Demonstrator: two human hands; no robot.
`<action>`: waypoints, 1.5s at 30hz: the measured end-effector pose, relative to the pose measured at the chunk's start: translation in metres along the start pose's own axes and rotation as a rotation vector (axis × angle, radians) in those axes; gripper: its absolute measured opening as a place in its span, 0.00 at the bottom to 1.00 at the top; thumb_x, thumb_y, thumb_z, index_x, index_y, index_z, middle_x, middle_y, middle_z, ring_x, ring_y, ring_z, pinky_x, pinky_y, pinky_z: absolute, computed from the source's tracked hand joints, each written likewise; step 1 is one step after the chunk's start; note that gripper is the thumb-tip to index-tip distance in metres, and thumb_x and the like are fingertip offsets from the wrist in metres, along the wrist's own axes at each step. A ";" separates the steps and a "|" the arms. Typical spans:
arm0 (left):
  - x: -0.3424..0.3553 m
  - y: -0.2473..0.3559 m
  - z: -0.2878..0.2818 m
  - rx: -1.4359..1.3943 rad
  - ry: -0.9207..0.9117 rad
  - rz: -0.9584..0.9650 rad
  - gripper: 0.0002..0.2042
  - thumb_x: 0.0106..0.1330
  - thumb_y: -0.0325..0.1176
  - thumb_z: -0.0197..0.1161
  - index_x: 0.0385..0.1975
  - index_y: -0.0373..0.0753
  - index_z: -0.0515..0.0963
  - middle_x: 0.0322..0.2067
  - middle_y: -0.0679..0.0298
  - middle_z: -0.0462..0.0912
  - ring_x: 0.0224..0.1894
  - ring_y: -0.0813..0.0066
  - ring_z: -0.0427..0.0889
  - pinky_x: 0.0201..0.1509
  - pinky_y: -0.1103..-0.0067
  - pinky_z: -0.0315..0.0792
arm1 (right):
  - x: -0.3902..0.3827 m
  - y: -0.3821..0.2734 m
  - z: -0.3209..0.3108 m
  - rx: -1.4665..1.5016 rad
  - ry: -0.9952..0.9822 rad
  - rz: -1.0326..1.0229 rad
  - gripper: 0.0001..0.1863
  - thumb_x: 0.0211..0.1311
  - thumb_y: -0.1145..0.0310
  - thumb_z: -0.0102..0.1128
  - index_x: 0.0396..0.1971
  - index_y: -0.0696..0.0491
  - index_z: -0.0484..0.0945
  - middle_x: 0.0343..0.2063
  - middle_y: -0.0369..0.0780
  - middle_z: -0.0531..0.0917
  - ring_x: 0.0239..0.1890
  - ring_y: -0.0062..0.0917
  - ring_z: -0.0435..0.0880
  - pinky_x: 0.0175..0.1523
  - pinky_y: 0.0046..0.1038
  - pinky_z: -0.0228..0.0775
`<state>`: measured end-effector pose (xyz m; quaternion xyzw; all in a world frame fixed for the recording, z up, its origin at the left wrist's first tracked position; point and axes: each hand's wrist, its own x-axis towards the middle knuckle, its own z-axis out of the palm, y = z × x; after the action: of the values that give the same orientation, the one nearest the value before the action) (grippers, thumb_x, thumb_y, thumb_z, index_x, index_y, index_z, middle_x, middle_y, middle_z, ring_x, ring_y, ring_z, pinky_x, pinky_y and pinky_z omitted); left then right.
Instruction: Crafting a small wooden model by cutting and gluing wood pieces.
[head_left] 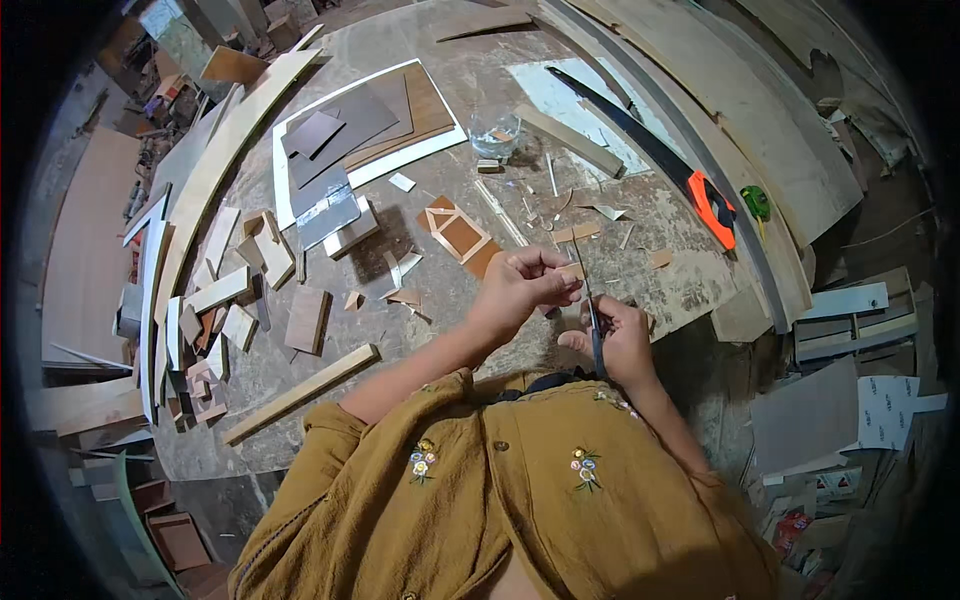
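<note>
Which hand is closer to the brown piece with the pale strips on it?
Left. The left hand is right by the near end of the brown piece; the right hand is farther off, toward the right.

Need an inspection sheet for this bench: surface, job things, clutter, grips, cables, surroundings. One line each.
Surface: worn, stained tabletop.
Job's things: small veneer piece; scissors; brown strip bearing a light-wood outline.
Clutter: stacked sheets, wood offcuts at left, clear round container, small scraps; orange-handled handsaw and green tape measure at right.
Grips: left grip pinches the veneer piece; right grip holds the scissors, blades close by it, contact unclear.
Cables: nothing seen.
Surroundings: large boards along both sides; panels and scraps beyond the right edge.
</note>
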<state>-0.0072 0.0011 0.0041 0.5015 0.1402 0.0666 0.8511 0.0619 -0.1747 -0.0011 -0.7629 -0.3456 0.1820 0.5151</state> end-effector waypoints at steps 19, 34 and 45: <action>-0.002 0.011 0.009 0.091 -0.134 0.024 0.05 0.62 0.28 0.64 0.32 0.32 0.79 0.26 0.63 0.83 0.28 0.81 0.81 0.28 0.86 0.73 | -0.005 -0.014 -0.010 -0.165 0.096 -0.134 0.26 0.33 0.53 0.80 0.29 0.55 0.80 0.11 0.32 0.67 0.15 0.19 0.67 0.22 0.25 0.60; 0.002 0.016 0.013 0.127 -0.220 -0.023 0.06 0.62 0.26 0.63 0.33 0.28 0.78 0.26 0.60 0.83 0.29 0.77 0.82 0.34 0.81 0.77 | -0.009 -0.002 -0.009 -0.141 0.072 -0.160 0.31 0.40 0.45 0.76 0.32 0.58 0.77 0.24 0.36 0.78 0.27 0.19 0.76 0.33 0.23 0.69; 0.003 0.000 0.014 0.076 -0.162 -0.025 0.06 0.62 0.27 0.64 0.32 0.32 0.77 0.29 0.61 0.82 0.31 0.75 0.83 0.37 0.79 0.78 | -0.016 -0.010 -0.006 -0.135 0.151 -0.002 0.21 0.35 0.62 0.80 0.24 0.58 0.77 0.11 0.34 0.69 0.15 0.20 0.66 0.22 0.25 0.59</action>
<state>0.0001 -0.0098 0.0104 0.5353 0.0796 0.0099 0.8409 0.0510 -0.1879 0.0088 -0.8072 -0.3180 0.0999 0.4871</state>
